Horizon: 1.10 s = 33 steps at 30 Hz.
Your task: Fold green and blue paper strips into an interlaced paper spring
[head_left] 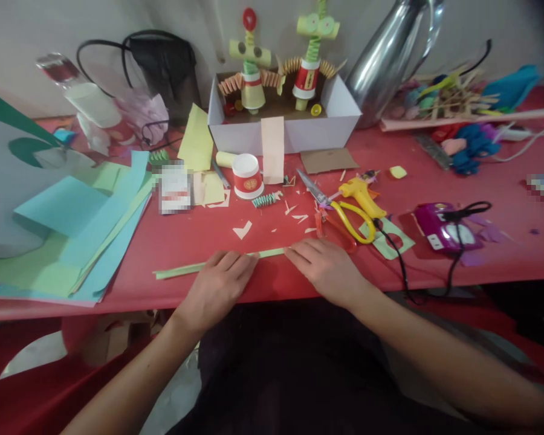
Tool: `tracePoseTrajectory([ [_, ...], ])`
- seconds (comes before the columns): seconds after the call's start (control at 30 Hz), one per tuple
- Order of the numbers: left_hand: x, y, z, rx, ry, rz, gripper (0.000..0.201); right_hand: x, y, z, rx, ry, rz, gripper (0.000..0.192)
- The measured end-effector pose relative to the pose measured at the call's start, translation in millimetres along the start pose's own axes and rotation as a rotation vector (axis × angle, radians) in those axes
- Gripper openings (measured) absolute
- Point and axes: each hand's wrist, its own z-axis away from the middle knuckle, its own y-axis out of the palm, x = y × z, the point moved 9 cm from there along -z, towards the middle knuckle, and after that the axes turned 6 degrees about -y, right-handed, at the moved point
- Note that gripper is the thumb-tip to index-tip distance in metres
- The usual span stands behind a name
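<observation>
A long, narrow green paper strip (178, 272) lies along the front of the red table. My left hand (222, 275) is closed on it around the middle, the fingers together and pressing it to the tabletop. At the strip's right end, my right hand (324, 266) grips it between fingertips and thumb, though the thumb is mostly hidden. Between the two hands a short stretch of the strip shows. Beyond the hands are pale paper scraps (242, 229), an upturned red and white paper cup (248, 176) and a folded green paper spring (265, 200).
Yellow-handled scissors (353, 223) and a yellow glue gun (362, 196) lie beyond my right hand; a black cord hangs over the table edge. Coloured paper sheets (68, 205) are at left. Two paper-cup figures stand in a white box (245, 134) behind, beside a metal jug (381, 60).
</observation>
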Motion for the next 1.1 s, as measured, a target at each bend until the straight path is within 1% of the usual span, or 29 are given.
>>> tracePoseTrajectory([
  [0.1, -3, 1.0, 0, 0.038, -0.086, -0.038, 0.049, 3, -3, 4, -0.004, 0.051, 0.034, 0.027],
  [0.2, -3, 0.6, -4, 0.041, -0.147, -0.056, 0.045, 3, -6, 3, -0.043, 0.048, 0.069, 0.024],
  [0.37, 2, 3.3, -4, 0.019, -0.181, -0.036, 0.041, -5, -6, 5, -0.068, 0.022, 0.080, 0.024],
  [0.5, 3, 2.3, -4, -0.012, -0.201, -0.009, 0.039, -10, -1, 17, -0.020, 0.096, 0.014, 0.030],
  [0.57, -1, 1.2, -12, -0.023, -0.196, 0.018, 0.034, -9, 3, 23, 0.021, 0.140, -0.033, 0.036],
  [0.67, -7, 3.5, -30, -0.033, -0.195, 0.108, 0.018, -7, 5, 25, 0.066, 0.194, -0.055, 0.039],
  [0.73, -6, 6.2, -41, -0.073, -0.207, 0.195, 0.017, -5, 5, 21, 0.074, 0.211, -0.053, 0.037],
  [0.77, -3, 7.0, -44, -0.113, -0.215, 0.245, 0.019, -5, 6, 19, 0.074, 0.211, -0.058, 0.037],
  [0.87, 10, 12.4, -47, -0.217, -0.270, 0.355, 0.026, -8, 3, 12, 0.027, 0.203, -0.102, 0.036],
  [0.93, 16, 17.7, -47, -0.232, -0.292, 0.392, 0.028, -18, -1, 9, -0.005, 0.200, -0.151, 0.034],
  [1.0, 19, 19.9, -46, -0.239, -0.310, 0.427, 0.026, -41, -7, 12, -0.021, 0.250, -0.176, 0.031],
  [1.03, 20, 19.6, -45, -0.247, -0.316, 0.441, 0.026, -59, -11, 16, -0.035, 0.308, -0.167, 0.031],
  [1.1, 18, 18.0, -45, -0.259, -0.314, 0.442, 0.026, -108, -14, 34, -0.013, 0.580, -0.087, 0.034],
])
